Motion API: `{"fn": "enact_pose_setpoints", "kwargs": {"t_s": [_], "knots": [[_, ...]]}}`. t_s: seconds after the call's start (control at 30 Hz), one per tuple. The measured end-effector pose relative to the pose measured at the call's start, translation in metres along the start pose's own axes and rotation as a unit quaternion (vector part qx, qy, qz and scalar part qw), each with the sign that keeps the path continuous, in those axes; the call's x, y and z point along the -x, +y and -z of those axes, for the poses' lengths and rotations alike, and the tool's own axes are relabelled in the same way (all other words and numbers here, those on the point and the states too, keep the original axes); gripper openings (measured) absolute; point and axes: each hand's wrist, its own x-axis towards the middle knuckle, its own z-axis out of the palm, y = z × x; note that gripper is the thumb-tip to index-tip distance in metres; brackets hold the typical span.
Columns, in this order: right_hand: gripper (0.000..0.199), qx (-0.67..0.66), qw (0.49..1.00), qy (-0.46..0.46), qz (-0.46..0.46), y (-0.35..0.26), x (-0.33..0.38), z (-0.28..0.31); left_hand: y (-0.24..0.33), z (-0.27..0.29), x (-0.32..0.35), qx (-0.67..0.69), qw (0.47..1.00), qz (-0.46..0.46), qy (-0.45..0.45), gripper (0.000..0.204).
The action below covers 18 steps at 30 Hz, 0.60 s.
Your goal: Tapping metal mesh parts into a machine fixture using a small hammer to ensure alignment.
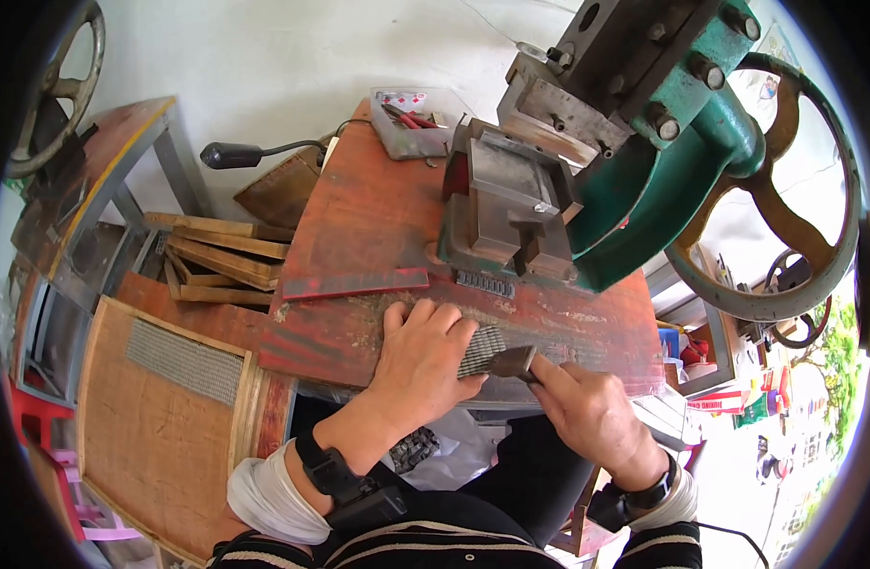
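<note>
My left hand [424, 353] is curled against the left side of a grey block of small ridged pieces [482, 347], set in close rows near the table's front edge. My right hand [592, 412] grips a short tool with a broad dark brown head [513, 362]. The tool's head meets or overlaps the right side of the block; its exact kind is hard to make out. Beyond the block lies a short row of similar grey pieces [485, 283], beside the green press [606, 237].
The press carries a large handwheel [786, 190] at right. A red bar [356, 283] and a clear plastic box with red-handled pliers [411, 123] lie on the red-brown table [345, 218]. At left, a wooden tray [150, 417] holds rows of grey pieces beside wooden strips [222, 261].
</note>
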Motion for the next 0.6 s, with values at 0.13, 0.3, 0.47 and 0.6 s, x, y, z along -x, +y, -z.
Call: {"fn": "enact_pose_setpoints", "kwargs": {"t_s": [0.13, 0.3, 0.47, 0.6], "knots": [[0.036, -0.039, 0.995, 0.089, 0.01, 0.0, 0.003, 0.008, -0.001, 0.0, 0.001, -0.002, 1.0, 0.001, 0.0, 0.051], [0.035, -0.028, 0.999, 0.031, 0.003, 0.002, 0.006, 0.002, 0.001, 0.001, 0.0, -0.001, 1.0, 0.003, -0.015, 0.052], [0.036, -0.046, 0.998, 0.033, -0.016, 0.006, 0.004, 0.002, -0.002, 0.0, 0.002, 0.011, 1.0, 0.01, -0.018, 0.058], [0.035, -0.046, 0.999, 0.007, -0.023, 0.007, 0.006, -0.001, -0.001, 0.001, 0.0, 0.014, 1.0, 0.004, -0.004, 0.057]]}}
